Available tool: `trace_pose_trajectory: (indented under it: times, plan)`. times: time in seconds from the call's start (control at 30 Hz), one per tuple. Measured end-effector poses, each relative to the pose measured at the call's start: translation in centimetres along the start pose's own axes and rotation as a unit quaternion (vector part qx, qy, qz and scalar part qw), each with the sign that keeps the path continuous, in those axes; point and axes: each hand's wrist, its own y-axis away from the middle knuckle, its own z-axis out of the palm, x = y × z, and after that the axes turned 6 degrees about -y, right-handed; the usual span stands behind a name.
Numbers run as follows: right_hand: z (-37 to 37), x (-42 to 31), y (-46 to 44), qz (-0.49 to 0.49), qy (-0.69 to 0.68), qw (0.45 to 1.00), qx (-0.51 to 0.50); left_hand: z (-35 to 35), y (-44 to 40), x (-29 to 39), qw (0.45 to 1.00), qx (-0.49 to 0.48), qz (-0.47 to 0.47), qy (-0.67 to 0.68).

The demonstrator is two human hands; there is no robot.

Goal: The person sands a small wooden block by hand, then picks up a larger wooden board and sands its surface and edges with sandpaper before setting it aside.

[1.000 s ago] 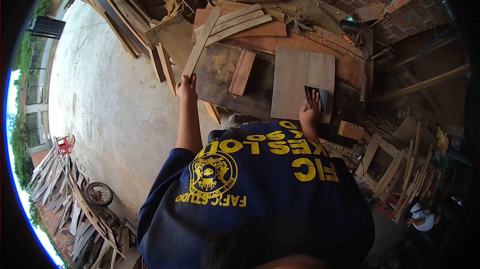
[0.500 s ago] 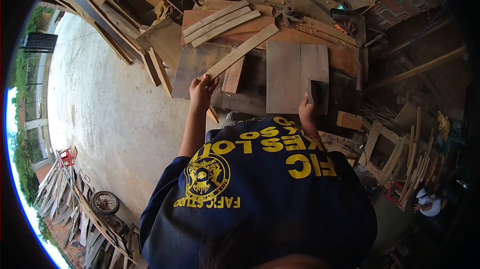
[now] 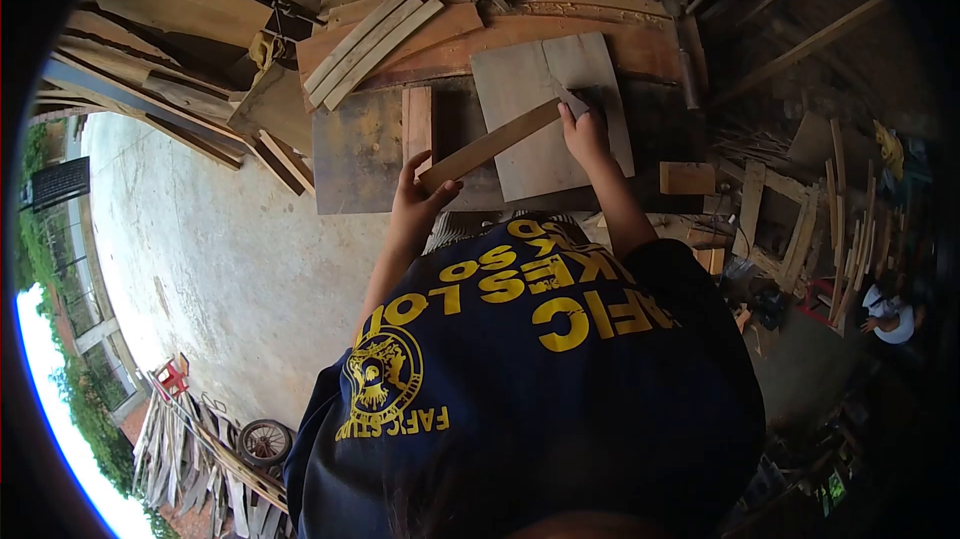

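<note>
Both arms (image 3: 622,207) forward, fingers (image 3: 410,173) curled

Strip (image 3: 490,146) over the worktop (image 3: 352,154), running from the left hand (image 3: 420,194) forward and right to the right hand (image 3: 588,134)
A sheet (image 3: 572,101) sits in the right hand, at the strip's far end; a panel (image 3: 545,57) lies beneath. Ahead of the left hand lies a block (image 3: 416,117), with loose strips (image 3: 375,47) farther forward and left. Floor (image 3: 200,239) extends left of the left hand.

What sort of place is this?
Probably a woodworking shop: shavings are scattered over the workbench, the left hand grips a wooden strip, and loose boards lie heaped at the picture's lower left.
</note>
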Motion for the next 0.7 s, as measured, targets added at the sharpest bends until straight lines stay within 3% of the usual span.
trace_pose_trajectory:
  times: [0.03,0.1,0.13,0.17,0.2,0.23,0.27,0.3,0.37,0.43,0.47,0.53,0.57,0.6,0.63,0.67,0.7]
  plan:
    - [1.0,-1.1,0.5,-0.01,-0.034,0.999,0.024,0.0,-0.1,-0.8,0.997,-0.028,0.04,-0.053]
    - [0.5,-6.6,2.0,0.107,-0.176,0.967,-0.15,0.0,-0.2,-1.6,0.99,-0.055,0.078,-0.104]
    - [-0.3,-9.4,3.4,0.108,-0.248,0.934,-0.234,0.0,-0.1,-1.9,0.986,-0.047,0.053,-0.154]
    - [0.3,-11.0,5.2,-0.037,-0.268,0.925,-0.267,0.0,-0.1,-2.2,0.978,-0.038,0.027,-0.204]
    - [-1.0,-14.2,6.6,-0.08,-0.263,0.892,-0.359,-0.2,-0.1,-2.9,0.978,-0.037,0.022,-0.204]
    - [-0.9,-15.2,7.4,-0.19,-0.296,0.853,-0.386,-0.5,-0.1,-3.7,0.948,-0.009,0.091,-0.304]
    - [-1.0,-14.3,7.5,-0.134,-0.273,0.893,-0.333,-0.9,-0.2,-4.3,0.902,0.016,0.159,-0.4]
    - [-1.4,-12.4,7.4,-0.077,-0.247,0.926,-0.276,-0.6,0.1,-3.5,0.902,0.013,0.156,-0.403]
    - [0.3,-3.1,3.6,0.022,-0.147,0.967,-0.207,0.7,0.8,-1.3,0.973,-0.023,-0.044,-0.227]
    - [-0.1,3.0,-0.2,0.045,-0.111,0.991,-0.064,0.7,1.1,-1.8,0.974,-0.041,-0.021,-0.22]
    - [-0.5,1.8,0.4,0.052,-0.11,0.99,-0.067,0.8,1.4,-2.0,0.976,-0.058,0.009,-0.211]
    - [-2.0,-5.7,0.6,0.141,-0.022,0.945,-0.293,1.2,1.4,-0.9,0.978,-0.057,0.001,-0.2]
    - [-2.2,-10.2,3.2,0.006,-0.222,0.946,-0.235,1.4,1.2,-0.6,0.981,-0.055,-0.006,-0.188]
    - [-1.2,-12.3,5.9,-0.122,-0.18,0.935,-0.28,0.8,0.4,-2.0,0.981,-0.055,-0.006,-0.186]
    - [-0.5,-13.2,7.3,-0.246,-0.136,0.905,-0.32,-0.3,-1.0,-4.7,0.936,-0.044,0.191,-0.293]
    - [-0.7,-12.9,6.9,-0.245,-0.137,0.905,-0.32,-1.0,-1.8,-6.1,0.841,-0.031,0.377,-0.387]
    - [-1.1,-12.2,6.0,-0.187,-0.172,0.933,-0.256,-0.6,-1.1,-5.0,0.841,-0.031,0.376,-0.388]
